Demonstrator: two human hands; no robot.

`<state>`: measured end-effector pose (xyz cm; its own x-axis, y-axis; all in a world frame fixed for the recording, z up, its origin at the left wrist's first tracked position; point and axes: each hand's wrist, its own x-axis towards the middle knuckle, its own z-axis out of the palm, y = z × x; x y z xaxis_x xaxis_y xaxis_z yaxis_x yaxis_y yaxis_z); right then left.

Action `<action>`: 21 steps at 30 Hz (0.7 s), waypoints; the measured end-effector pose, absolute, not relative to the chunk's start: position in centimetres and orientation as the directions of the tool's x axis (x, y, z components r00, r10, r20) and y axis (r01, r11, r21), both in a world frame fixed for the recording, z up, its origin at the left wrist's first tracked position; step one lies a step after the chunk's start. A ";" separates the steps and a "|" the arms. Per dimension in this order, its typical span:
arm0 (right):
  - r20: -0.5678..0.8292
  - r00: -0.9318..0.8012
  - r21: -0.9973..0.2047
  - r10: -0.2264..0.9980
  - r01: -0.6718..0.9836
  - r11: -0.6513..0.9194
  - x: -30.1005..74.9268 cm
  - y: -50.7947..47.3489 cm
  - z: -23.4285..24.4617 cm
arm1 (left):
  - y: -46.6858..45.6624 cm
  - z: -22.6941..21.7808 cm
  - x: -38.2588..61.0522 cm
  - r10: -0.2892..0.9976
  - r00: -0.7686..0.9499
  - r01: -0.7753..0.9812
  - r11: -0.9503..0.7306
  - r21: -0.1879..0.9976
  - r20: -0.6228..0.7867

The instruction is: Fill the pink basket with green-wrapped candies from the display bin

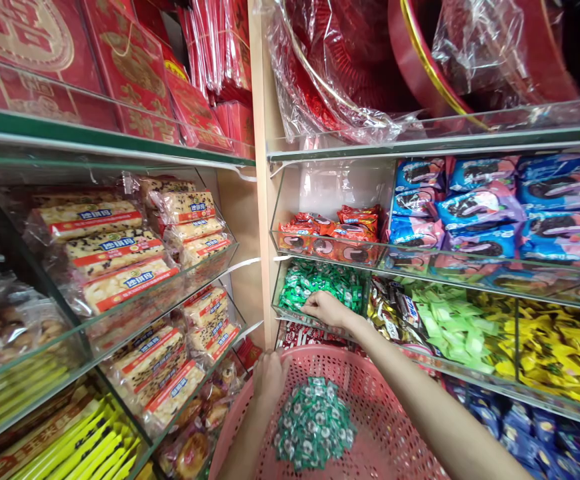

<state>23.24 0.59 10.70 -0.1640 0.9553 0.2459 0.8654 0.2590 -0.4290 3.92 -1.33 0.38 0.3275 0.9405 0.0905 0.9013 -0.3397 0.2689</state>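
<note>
My left hand point(269, 380) grips the far rim of a pink plastic basket point(370, 387) held below the shelves. A pile of small green-wrapped candies point(315, 423) lies in the basket. My right hand point(324, 308) reaches into a clear shelf bin point(290, 317) full of the same green candies point(320, 280). Its fingers are curled down into the candies, and what they hold is hidden.
Clear bins beside it hold light green point(453, 327) and yellow point(560, 347) candies. Above are red snack packs point(335, 233) and blue cookie packs point(495, 207). Left shelves carry wrapped nougat bars point(115, 260). Red paper goods point(135, 67) fill the top shelf.
</note>
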 end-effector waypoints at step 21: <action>0.243 -0.373 -0.509 0.896 0.737 0.445 19.1 -7.8 8.1 | -1.4 0.8 3.9 0.935 0.348 0.897 -0.354 0.264 0.070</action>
